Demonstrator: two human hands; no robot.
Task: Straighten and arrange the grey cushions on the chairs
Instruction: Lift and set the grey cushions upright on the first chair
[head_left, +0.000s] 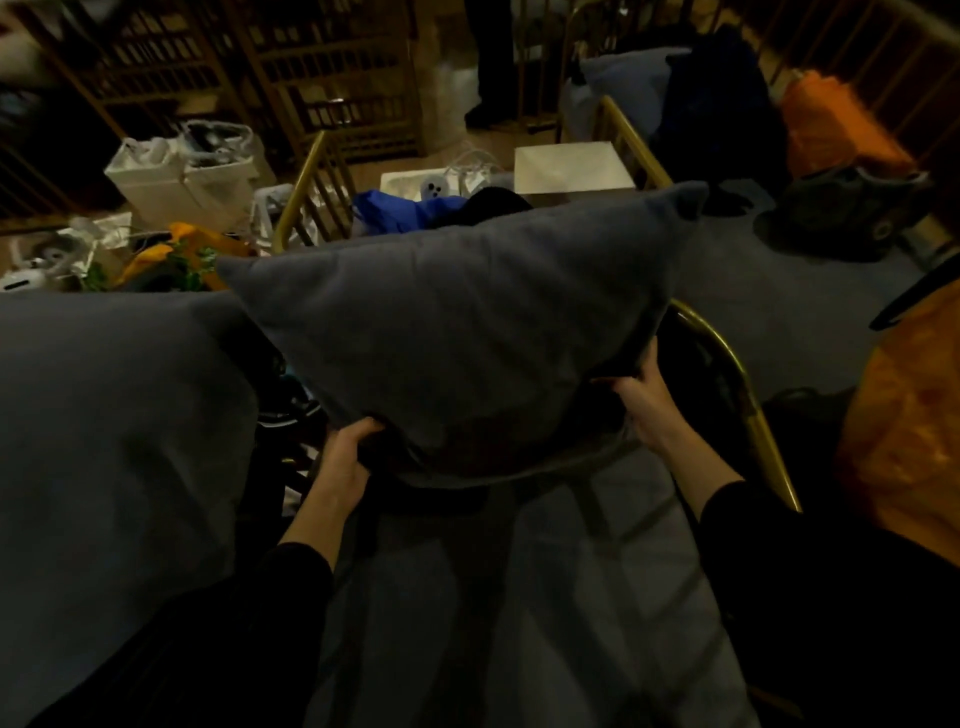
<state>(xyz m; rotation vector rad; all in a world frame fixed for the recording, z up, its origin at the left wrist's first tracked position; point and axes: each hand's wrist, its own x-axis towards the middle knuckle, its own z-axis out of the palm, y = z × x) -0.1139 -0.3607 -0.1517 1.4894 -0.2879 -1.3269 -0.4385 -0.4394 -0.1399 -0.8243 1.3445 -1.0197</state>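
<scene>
A large grey cushion (467, 317) stands lifted and tilted in the middle of the view. My left hand (347, 451) grips its lower left corner and my right hand (644, 402) grips its lower right edge. It hangs above the grey seat pad (519, 597) of a gold-framed chair (748, 405). A second grey cushion (114, 441) lies at the left, touching the held one. A further grey cushion (623, 73) rests on a chair at the back right.
White gift bags (182, 176) and orange and green items (171, 260) lie at the left. A white box (571, 166) and blue fabric (400, 208) sit behind the cushion. Orange fabric (904, 431) fills the right, with a dark hat (841, 218) on a grey seat.
</scene>
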